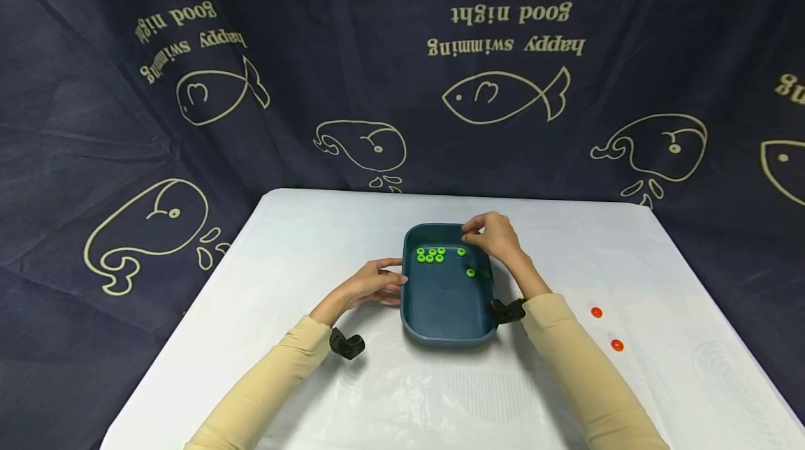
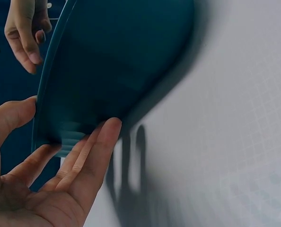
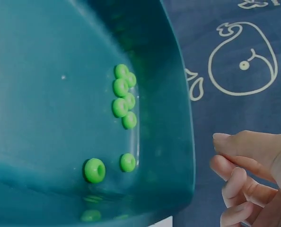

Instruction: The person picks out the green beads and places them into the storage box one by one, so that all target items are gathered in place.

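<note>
A dark teal plastic bin (image 1: pixel 448 310) stands on the white table with several green ring-shaped beads (image 1: pixel 430 255) inside. Most of them cluster near the far end; one bead (image 3: pixel 94 170) lies apart. My left hand (image 1: pixel 372 282) holds the bin's left side, thumb at the rim and fingers (image 2: pixel 95 156) against the outer wall. At the far right corner, my right hand (image 1: pixel 495 235) hovers by the rim. In the right wrist view, the right hand (image 3: pixel 254 175) has loosely bent fingers, thumb near the index finger, and nothing visible between them.
Two orange-red rings (image 1: pixel 597 311) lie on the table (image 1: pixel 666 380) to the right of the bin. A dark blue curtain (image 1: pixel 402 73) with fish and whale drawings hangs behind the table's far edge. Black straps (image 1: pixel 347 344) sit at both wrists.
</note>
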`<action>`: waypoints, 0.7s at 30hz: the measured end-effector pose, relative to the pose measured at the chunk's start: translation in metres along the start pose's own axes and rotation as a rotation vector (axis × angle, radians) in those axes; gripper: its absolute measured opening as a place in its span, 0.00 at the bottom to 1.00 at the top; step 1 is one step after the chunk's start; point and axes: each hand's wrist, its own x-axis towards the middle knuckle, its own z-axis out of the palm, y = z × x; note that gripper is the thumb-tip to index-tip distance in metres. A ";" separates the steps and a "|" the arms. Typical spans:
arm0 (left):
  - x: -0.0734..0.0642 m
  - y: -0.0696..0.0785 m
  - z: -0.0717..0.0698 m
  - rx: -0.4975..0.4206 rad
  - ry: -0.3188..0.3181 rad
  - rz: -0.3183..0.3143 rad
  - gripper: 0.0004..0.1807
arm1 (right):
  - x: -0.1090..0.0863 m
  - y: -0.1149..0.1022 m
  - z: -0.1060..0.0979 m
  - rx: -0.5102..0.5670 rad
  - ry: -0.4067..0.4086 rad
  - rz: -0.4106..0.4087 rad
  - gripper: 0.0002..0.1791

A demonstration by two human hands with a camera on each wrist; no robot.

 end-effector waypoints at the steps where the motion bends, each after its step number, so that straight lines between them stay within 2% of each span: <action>1: 0.000 0.000 0.000 0.001 0.000 0.001 0.34 | -0.001 -0.001 -0.001 0.003 0.002 -0.001 0.12; 21: 0.003 -0.002 0.000 0.017 0.017 0.004 0.34 | -0.022 0.003 -0.018 0.035 0.088 -0.033 0.11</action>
